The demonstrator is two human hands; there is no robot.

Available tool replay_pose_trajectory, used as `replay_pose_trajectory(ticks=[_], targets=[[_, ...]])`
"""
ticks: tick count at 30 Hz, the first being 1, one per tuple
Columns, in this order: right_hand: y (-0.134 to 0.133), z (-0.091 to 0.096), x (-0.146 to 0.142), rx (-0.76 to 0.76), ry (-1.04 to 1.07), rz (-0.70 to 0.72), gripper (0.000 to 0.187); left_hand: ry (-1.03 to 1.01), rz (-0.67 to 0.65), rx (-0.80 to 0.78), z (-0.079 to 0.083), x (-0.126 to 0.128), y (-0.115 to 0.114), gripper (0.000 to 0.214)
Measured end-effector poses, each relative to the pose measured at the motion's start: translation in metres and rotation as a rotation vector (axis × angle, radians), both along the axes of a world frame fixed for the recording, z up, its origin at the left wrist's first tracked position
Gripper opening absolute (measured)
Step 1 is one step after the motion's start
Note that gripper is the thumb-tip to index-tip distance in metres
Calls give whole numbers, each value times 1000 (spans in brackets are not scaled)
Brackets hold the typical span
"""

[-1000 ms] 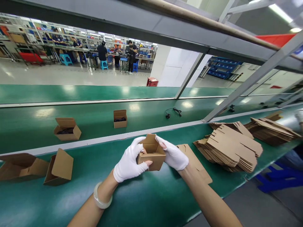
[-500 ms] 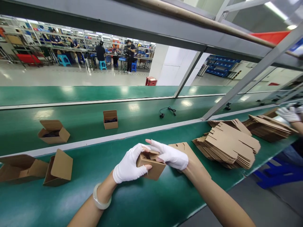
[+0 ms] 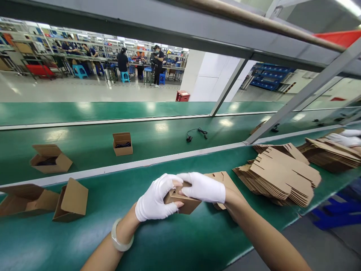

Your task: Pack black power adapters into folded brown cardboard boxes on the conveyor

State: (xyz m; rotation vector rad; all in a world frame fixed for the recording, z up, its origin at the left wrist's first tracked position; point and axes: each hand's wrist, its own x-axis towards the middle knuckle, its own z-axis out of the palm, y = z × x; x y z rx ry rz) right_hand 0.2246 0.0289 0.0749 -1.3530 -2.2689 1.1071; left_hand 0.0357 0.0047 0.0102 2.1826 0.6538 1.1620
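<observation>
**Factory hall with green conveyor belts: small box held in both hands**

Beyond the line, workers sit and stand at long benches among blue stools, and a red stool stands near a white pillar. The middle belt carries two open cartons with dark contents, and a loose black cable lies to their right. On the nearest surface, two stacks of flat die-cut cardboard blanks lie to my right. A co-worker's white-gloved hand is at the farther stack. Two part-folded cartons lie to my left. Directly before me, my left hand and my right hand, both in white gloves, are closed around a small cardboard box over the belt, my right hand covering its top. A single flat blank lies just beyond my right hand. A pale bangle circles my left wrist.
</observation>
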Motion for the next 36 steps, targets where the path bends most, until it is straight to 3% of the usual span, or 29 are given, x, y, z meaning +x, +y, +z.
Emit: replay_pose_trajectory(ticks=[2,4,6,8,11,13,14,18,21,25,29,33,36], targets=[[-1,-9,10,-9,288,-188,21,-95,155,39,-4,0,4,40],[-5,-25,18,-107,545,-359,26,-234,395,56,-9,2,8,47],[-12,-47,19,-291,697,-367,32,-323,562,34,-15,7,12,52],[-20,-68,15,-378,840,-325,36,-300,543,-9,-22,14,15,55],[-25,-81,15,-175,931,-469,36,-178,265,-58,-37,23,27,63],[-22,-78,22,-11,691,-552,32,-113,112,-89,-48,25,43,67],[-19,-75,27,50,502,-542,28,-64,117,-118,-53,25,55,67],[-7,-69,32,210,-248,-215,25,205,491,-270,-67,34,123,51],[1,-77,17,247,-614,-17,34,293,614,-322,-72,56,177,50],[11,-85,-2,161,-764,85,33,352,699,-397,-79,92,226,53],[16,-88,-8,129,-793,62,31,310,779,-476,-87,109,248,38],[9,-90,-7,165,-761,-7,28,122,796,-498,-89,94,250,18],[-4,-84,-2,194,-743,-106,22,-105,764,-470,-80,67,244,20]])
